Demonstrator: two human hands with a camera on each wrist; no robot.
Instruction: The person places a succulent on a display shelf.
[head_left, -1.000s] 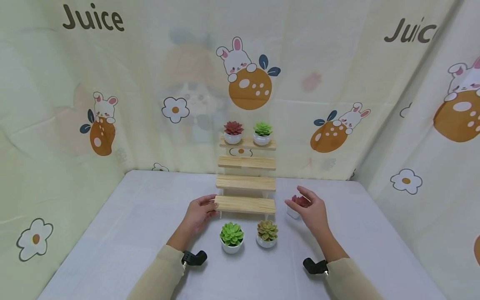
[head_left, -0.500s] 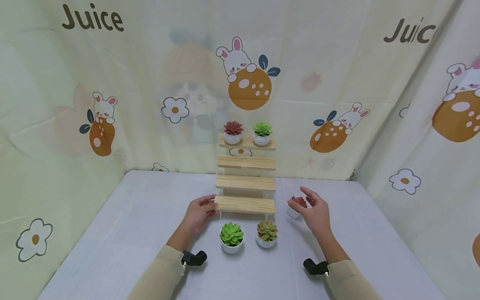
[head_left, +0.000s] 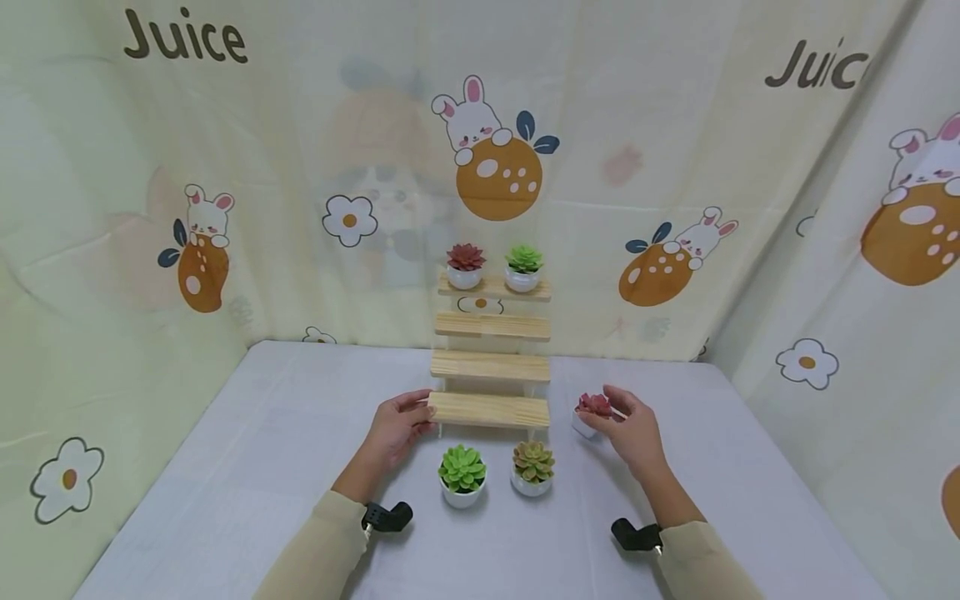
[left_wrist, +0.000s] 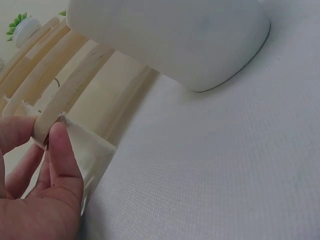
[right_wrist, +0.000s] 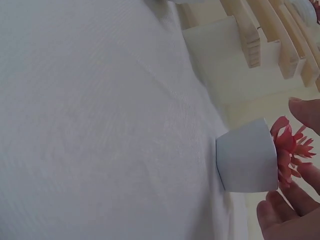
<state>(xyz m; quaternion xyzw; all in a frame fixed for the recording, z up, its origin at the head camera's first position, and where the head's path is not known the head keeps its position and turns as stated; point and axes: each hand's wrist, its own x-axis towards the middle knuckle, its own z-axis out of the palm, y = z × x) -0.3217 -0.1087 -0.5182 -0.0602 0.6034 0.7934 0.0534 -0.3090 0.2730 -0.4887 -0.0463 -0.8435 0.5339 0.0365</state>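
My left hand (head_left: 396, 429) pinches the left end of the lowest board (head_left: 491, 410) of a stepped wooden display shelf; in the left wrist view the thumb and a finger close on the board's end (left_wrist: 50, 117). To the right of the shelf, a red succulent (head_left: 595, 404) in a white angular pot (right_wrist: 247, 159) stands on the table. My right hand (head_left: 636, 433) is spread around that plant. In the right wrist view its thumb (right_wrist: 306, 112) is apart from the pot, and the other fingers (right_wrist: 280, 207) lie close along the far side.
A green succulent (head_left: 462, 471) and a brownish-green succulent (head_left: 533, 463) in white pots stand in front of the shelf. Red (head_left: 465, 258) and green (head_left: 523, 258) potted succulents sit on the top board. A printed curtain (head_left: 300, 250) hangs behind the white table (head_left: 300, 433).
My right hand has shifted slightly right and its raised fingers have come down around the red succulent, which shows more now. The left hand keeps its hold on the board.
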